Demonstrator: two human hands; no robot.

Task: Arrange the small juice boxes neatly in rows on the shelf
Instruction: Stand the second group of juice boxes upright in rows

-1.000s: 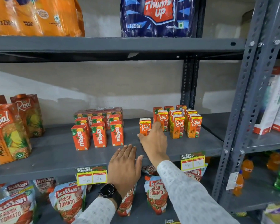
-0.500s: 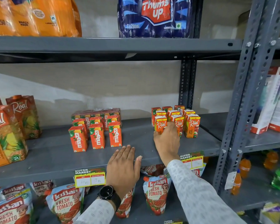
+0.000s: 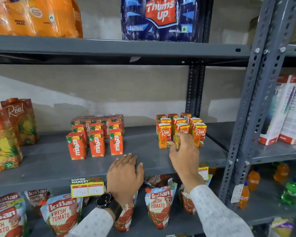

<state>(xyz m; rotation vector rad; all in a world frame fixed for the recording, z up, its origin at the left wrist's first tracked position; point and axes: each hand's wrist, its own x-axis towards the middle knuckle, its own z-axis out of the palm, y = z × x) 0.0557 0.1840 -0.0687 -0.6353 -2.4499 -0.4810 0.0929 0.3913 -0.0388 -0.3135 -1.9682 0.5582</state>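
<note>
Real juice boxes (image 3: pixel 164 135): three tidy columns, right of centre on the grey shelf (image 3: pixel 41 165).
Right hand (image 3: pixel 184 153): fingers pinching the middle front Real box (image 3: pixel 182 131).
Left hand (image 3: pixel 125 173): flat and released on the shelf edge, holding nothing.
Risk: a sideways nudge would likely tip the neighbouring cartons, since they stand touching; pushing too deep could skew the row.
Maaza boxes (image 3: pixel 97 143): centre, front three slightly splayed.
Readable: "Real", "Maaza", "Thums Up 8 x 250 ml" upper centre, "Kissan Fresh Tomato" lower left, "Super Market" tag (image 3: pixel 87 187).
</note>
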